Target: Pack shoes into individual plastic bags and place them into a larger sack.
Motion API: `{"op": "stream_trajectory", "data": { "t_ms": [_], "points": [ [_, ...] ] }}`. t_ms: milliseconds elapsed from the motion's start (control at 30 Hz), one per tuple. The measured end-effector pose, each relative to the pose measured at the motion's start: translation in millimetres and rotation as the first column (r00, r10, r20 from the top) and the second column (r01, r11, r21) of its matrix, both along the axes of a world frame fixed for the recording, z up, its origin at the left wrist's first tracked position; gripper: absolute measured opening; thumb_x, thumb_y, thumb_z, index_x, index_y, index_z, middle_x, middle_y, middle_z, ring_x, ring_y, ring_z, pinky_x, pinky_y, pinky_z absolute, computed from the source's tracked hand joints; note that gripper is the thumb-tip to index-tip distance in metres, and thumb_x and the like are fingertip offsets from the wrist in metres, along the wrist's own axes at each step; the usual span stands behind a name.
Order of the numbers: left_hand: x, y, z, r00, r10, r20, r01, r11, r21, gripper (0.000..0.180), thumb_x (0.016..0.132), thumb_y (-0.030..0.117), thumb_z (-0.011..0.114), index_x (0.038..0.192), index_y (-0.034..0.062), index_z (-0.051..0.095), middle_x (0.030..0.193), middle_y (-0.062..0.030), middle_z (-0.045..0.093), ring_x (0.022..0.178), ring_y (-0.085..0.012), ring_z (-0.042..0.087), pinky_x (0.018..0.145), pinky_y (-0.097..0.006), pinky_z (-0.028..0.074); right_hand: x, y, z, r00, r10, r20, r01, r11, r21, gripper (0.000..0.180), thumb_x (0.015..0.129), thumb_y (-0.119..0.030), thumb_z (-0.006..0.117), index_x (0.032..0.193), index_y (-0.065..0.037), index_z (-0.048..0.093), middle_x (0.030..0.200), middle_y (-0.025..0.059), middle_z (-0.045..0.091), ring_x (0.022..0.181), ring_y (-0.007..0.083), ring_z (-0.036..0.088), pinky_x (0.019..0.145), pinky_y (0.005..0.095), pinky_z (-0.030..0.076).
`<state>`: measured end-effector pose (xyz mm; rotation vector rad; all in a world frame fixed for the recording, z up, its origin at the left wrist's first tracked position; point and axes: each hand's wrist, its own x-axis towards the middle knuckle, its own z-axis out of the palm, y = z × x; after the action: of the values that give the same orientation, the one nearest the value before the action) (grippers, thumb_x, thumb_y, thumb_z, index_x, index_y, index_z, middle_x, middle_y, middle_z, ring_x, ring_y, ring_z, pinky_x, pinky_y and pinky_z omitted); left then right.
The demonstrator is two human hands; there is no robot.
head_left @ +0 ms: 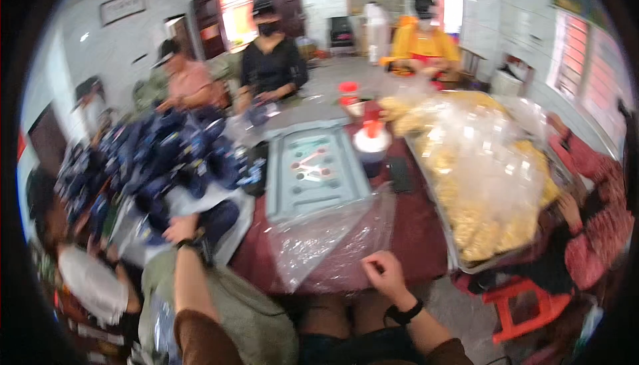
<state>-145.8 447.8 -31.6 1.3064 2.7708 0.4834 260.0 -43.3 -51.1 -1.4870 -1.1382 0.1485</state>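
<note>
My left hand (181, 228) reaches onto a white sheet (234, 233) at the left, between dark blue cap-like fabric pieces (221, 220). Its fingers are blurred, and whether they grip a piece does not show. Over the near table edge hovers my right hand (386, 275), fingers loosely curled, the thumb apart, with nothing visible in them. Just left of it lies a crumpled see-through plastic bag (303, 248). The bag overlaps the near end of a grey-blue plastic tray or lid (318, 204), which has small coloured shapes on its middle.
Dark blue pieces (166, 142) heap up at the left. On the right, a metal tray (459, 258) holds yellow pieces in see-through bags. A red-topped container (371, 142) and a dark phone-like slab (399, 174) stand between. Several people sit around; a red stool (526, 308) is at lower right.
</note>
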Motion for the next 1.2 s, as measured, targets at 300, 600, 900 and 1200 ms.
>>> {"op": "stream_trajectory", "data": {
  "t_ms": [300,600,900,1200],
  "points": [
    [-49.3,48.0,12.8,0.859,-0.445,-0.254,0.426,0.895,-0.131,0.047,0.093,0.038,0.049,0.129,0.0126,0.064,0.148,-0.0265,0.046,0.121,-0.0498,0.058,0.108,-0.07,0.03,5.3,-22.1,8.7,0.996,-0.082,-0.02,0.081,0.996,-0.047,0.007,0.087,-0.007,0.072,0.094,-0.006,0.071,0.088,0.0075,0.067,0.081,0.0247,0.061,0.072,0.0339,0.05],
    [-44.1,62.1,-5.2,0.909,-0.35,0.225,0.344,0.937,0.07,0.046,0.086,0.041,0.049,0.105,0.0045,0.07,0.113,-0.0166,0.071,0.105,-0.0338,0.061,0.091,-0.049,0.04,4.4,-16.3,5.1,0.987,-0.154,0.038,0.157,0.98,-0.118,0.01,0.085,-0.006,0.072,0.095,-0.007,0.071,0.089,0.007,0.068,0.083,0.0242,0.063,0.073,0.0341,0.051],
    [-119.5,104.0,-37.0,0.205,-0.513,0.834,0.2,0.856,0.477,0.026,0.08,0.04,0.068,0.083,0.0146,0.062,0.081,-0.0003,0.056,0.075,-0.0199,0.054,0.073,-0.035,0.046,4.1,-10.6,5.7,0.991,-0.128,0.039,0.13,0.988,-0.077,0.011,0.084,-0.005,0.072,0.096,-0.007,0.071,0.089,0.0066,0.068,0.082,0.0235,0.063,0.072,0.0341,0.051],
    [-110.8,95.0,-23.9,0.422,-0.547,0.723,0.091,0.819,0.567,0.036,0.08,0.039,0.062,0.079,0.0027,0.064,0.082,-0.0046,0.063,0.077,-0.0254,0.059,0.075,-0.039,0.048,4.1,-11.0,10.9,0.993,-0.113,0.017,0.113,0.992,-0.056,0.011,0.084,-0.004,0.072,0.095,-0.007,0.072,0.088,0.0076,0.069,0.081,0.0248,0.063,0.073,0.0349,0.052]
  ]
}}
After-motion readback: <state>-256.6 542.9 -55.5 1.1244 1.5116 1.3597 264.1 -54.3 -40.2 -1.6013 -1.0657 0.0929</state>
